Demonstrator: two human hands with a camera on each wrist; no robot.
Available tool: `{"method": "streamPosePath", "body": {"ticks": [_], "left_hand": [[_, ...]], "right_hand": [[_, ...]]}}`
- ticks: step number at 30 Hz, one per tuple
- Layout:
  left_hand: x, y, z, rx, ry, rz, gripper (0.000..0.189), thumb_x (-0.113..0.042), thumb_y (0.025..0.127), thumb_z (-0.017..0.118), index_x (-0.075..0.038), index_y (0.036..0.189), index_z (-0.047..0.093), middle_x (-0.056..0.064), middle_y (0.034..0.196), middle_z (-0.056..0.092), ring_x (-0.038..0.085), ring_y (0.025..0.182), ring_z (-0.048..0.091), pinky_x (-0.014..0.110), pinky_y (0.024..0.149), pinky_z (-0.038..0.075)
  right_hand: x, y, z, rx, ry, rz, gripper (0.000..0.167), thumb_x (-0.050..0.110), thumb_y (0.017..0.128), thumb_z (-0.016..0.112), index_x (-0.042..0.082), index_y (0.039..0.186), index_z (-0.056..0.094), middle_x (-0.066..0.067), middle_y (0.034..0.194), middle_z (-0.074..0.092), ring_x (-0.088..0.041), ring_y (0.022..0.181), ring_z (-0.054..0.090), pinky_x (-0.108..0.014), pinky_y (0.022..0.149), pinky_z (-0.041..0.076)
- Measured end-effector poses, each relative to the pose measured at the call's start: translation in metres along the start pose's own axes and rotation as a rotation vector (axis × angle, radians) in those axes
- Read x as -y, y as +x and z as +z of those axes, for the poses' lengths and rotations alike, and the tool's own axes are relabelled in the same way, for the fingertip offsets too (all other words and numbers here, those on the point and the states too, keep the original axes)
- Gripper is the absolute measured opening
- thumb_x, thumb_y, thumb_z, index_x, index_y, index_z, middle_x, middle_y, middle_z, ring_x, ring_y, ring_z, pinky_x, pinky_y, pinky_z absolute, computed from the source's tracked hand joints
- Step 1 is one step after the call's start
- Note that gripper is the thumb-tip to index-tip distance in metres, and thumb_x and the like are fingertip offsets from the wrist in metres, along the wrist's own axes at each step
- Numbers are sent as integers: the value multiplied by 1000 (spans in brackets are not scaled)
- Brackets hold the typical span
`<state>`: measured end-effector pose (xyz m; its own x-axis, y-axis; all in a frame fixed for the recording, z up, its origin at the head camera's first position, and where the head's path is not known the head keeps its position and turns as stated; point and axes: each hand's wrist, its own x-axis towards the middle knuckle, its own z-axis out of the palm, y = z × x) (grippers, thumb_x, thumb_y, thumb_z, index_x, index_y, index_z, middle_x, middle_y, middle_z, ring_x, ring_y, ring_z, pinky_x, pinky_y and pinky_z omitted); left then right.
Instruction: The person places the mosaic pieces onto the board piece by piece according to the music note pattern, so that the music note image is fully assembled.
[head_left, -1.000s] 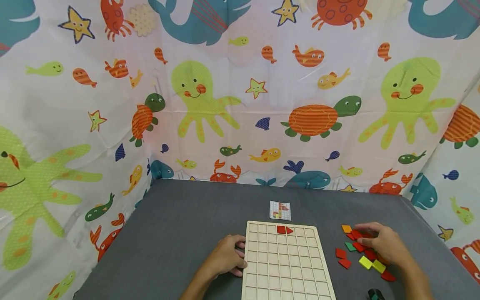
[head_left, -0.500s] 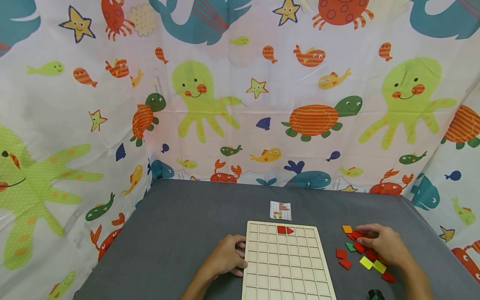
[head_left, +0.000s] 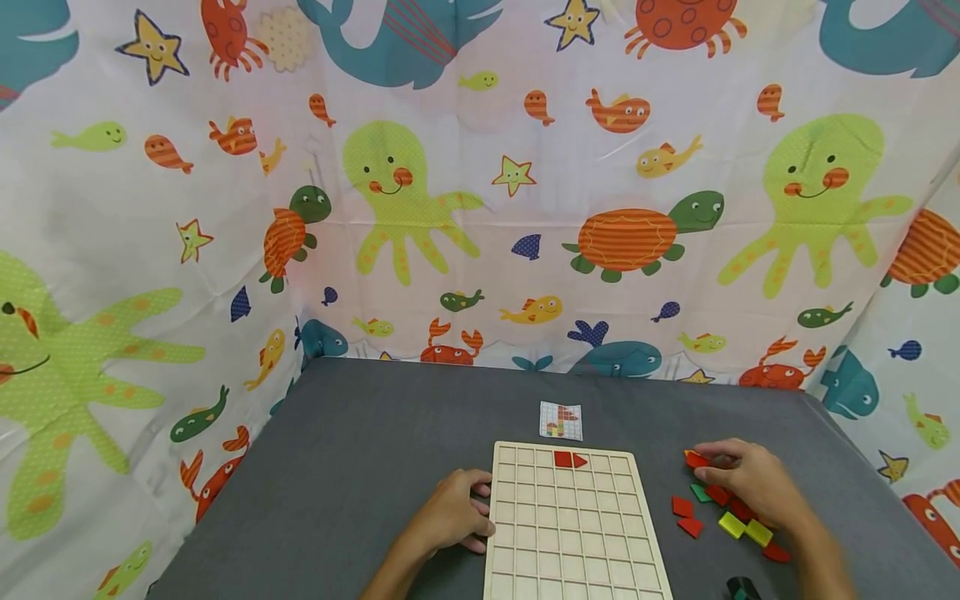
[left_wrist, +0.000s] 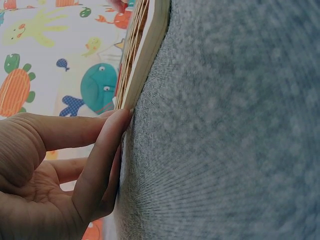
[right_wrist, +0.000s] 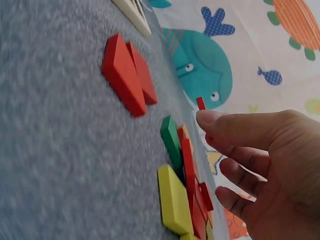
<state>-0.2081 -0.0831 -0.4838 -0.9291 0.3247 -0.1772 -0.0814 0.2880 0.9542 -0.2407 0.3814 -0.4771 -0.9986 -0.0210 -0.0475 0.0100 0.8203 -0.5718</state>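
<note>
In the head view, my left hand (head_left: 453,512) grips the left edge of a pale wooden grid board (head_left: 567,518). Thumb and finger meet at the board's rim in the left wrist view. A red square tile (head_left: 562,459) and a red triangle tile (head_left: 579,460) lie side by side in its top row. Over the loose tiles at the right, my right hand (head_left: 757,482) pinches a small red tile (right_wrist: 201,103), lifted above the table; its full shape is hidden. Below it lie a green tile (head_left: 701,493), yellow tiles (head_left: 731,525) and several red ones.
A small printed pattern card (head_left: 560,421) lies behind the board on the grey cloth-covered table (head_left: 390,442). Two red tiles (head_left: 682,507) sit apart, nearer the board. A dark round object (head_left: 742,588) is at the front edge. A sea-animal curtain (head_left: 480,183) encloses the table.
My right hand has moved left and slightly up from the pile, carrying the red tile off the others. The left hand and the board have stayed still.
</note>
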Motion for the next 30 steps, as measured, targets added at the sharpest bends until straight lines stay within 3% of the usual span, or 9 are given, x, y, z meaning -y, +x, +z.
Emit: {"method": "streamPosePath", "body": {"ticks": [6, 14, 23, 30], "left_hand": [[-1, 0, 1, 0, 8, -12, 69, 20, 74, 78, 9, 139, 59, 15, 115, 58, 25, 91, 65, 39, 54, 66], [0, 1, 2, 6, 2, -15, 69, 21, 74, 78, 9, 139, 59, 15, 115, 58, 24, 90, 65, 39, 54, 66], [2, 3, 1, 6, 0, 5, 69, 20, 73, 77, 10, 140, 58, 15, 117, 58, 24, 91, 64, 39, 54, 66], [3, 2, 0, 7, 6, 1, 70, 20, 74, 78, 10, 140, 58, 16, 117, 58, 26, 92, 64, 39, 54, 66]], "right_hand": [[13, -3, 4, -12, 11, -53, 44, 38, 95, 80, 7, 127, 76, -18, 124, 70, -33, 106, 63, -50, 82, 60], [33, -1, 12, 8, 14, -128, 38, 36, 94, 81, 14, 125, 78, -10, 124, 71, -34, 111, 62, -60, 89, 57], [62, 1, 28, -16, 50, -225, 32, 29, 93, 83, 15, 121, 79, -3, 117, 71, -24, 103, 59, -37, 79, 55], [79, 3, 41, 26, 132, -240, 30, 28, 92, 84, 18, 120, 80, 0, 115, 70, -24, 101, 57, -33, 76, 54]]}}
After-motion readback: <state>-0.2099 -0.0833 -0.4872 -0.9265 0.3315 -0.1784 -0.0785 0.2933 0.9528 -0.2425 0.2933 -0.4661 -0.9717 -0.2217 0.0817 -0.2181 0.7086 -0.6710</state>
